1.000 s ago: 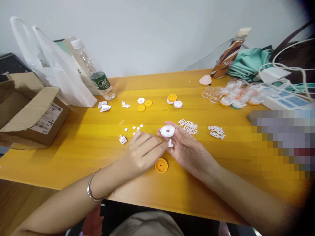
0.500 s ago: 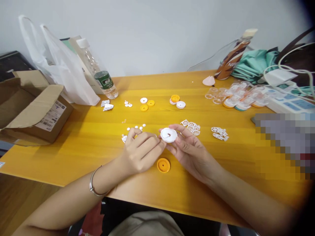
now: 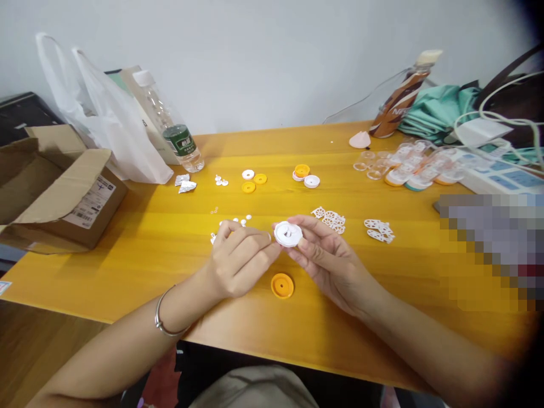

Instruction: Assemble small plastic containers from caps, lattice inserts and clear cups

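Observation:
A white round plastic disc with a raised rim and a central hole is tilted above the table. My right hand grips its right side between thumb and fingers. My left hand is closed, its fingers curled at the disc's left lower edge; the fingertips are partly hidden there. A curved white shape shows inside the disc around the hole. Below, an orange round disc lies on the table. Small white discs and other tiny white parts lie behind my left hand.
White spoked pieces and more openwork pieces lie to the right. Orange and white discs sit farther back. A cardboard box and water bottle stand left; clear round cases and a power strip lie right.
Both hands and the white disc have shifted slightly left. The disc has tilted a little, and a curved white shape now shows more clearly around its hole.

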The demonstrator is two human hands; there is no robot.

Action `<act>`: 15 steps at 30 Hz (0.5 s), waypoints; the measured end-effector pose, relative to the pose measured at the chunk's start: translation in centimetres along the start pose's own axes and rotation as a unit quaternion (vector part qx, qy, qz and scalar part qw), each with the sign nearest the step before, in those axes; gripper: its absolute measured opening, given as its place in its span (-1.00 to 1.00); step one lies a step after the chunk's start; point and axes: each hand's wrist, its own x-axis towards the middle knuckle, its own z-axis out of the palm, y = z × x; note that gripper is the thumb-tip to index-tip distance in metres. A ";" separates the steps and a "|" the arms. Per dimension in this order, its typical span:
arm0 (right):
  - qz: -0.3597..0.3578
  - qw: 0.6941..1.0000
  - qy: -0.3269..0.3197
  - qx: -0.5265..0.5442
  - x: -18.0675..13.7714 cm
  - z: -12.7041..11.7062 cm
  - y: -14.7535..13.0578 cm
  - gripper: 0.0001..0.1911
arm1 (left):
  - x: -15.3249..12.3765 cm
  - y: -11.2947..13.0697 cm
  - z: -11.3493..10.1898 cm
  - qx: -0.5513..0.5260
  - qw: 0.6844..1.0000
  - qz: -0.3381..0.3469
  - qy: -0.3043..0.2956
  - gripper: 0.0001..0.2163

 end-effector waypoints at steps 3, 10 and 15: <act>-0.008 1.000 -0.009 -0.017 0.1 0.0 -0.1 -0.76 | -0.1 -0.1 0.0 0.004 1.000 -0.008 0.010 -0.79; -0.006 0.998 -0.013 -0.054 0.2 -0.3 -0.3 -0.74 | 0.6 -0.4 -0.5 0.045 0.998 0.036 -0.035 -0.91; 0.009 0.997 0.024 -0.067 0.4 -0.4 -0.4 -0.75 | 1.0 -0.5 -0.5 0.042 0.994 0.065 -0.076 -0.91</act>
